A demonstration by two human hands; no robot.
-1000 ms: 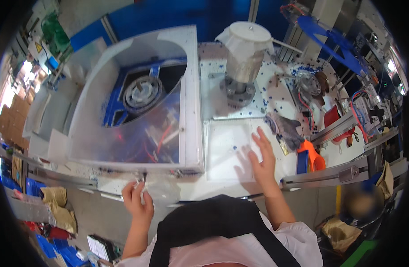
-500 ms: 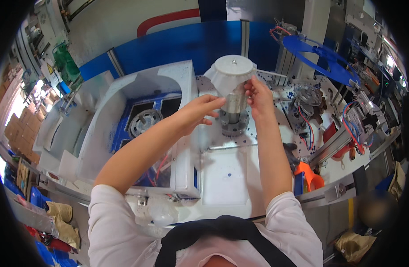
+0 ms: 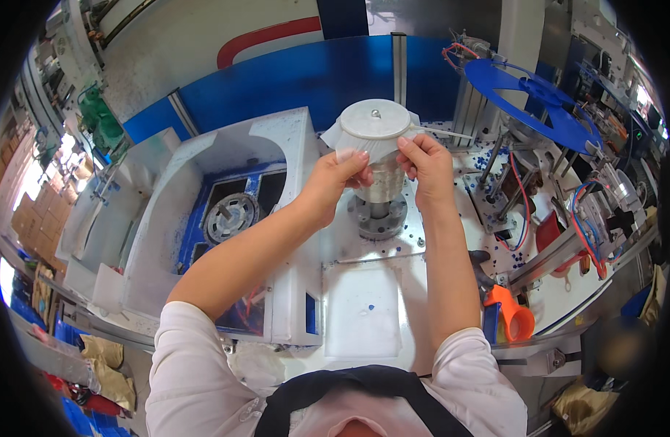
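Note:
A metal cylinder (image 3: 386, 182) stands upright on a round flanged base (image 3: 378, 222). On its top rests a white disc (image 3: 375, 119) with a small metal knob in the middle and a thin white handle sticking out to the right. Below the disc's rim hangs a thin, pleated white sheet (image 3: 373, 151), draped around the cylinder's upper part. My left hand (image 3: 331, 182) pinches the sheet's edge at the near left, thumb against fingers. At the right side, my right hand (image 3: 429, 166) has thumb and fingers pinched together on the sheet just under the rim.
Left stands a white open housing (image 3: 149, 240) with a round metal wheel (image 3: 231, 217) inside. At right, a blue slotted ring (image 3: 535, 98) overhangs metal posts and red tubing. An orange-handled tool (image 3: 510, 313) hangs near the table's front edge. Small blue pellets lie scattered about.
My left hand has risen and closed on the sheet's edge. The right fingers have come together near the rim. At far right, the metal part under the blue ring has shifted.

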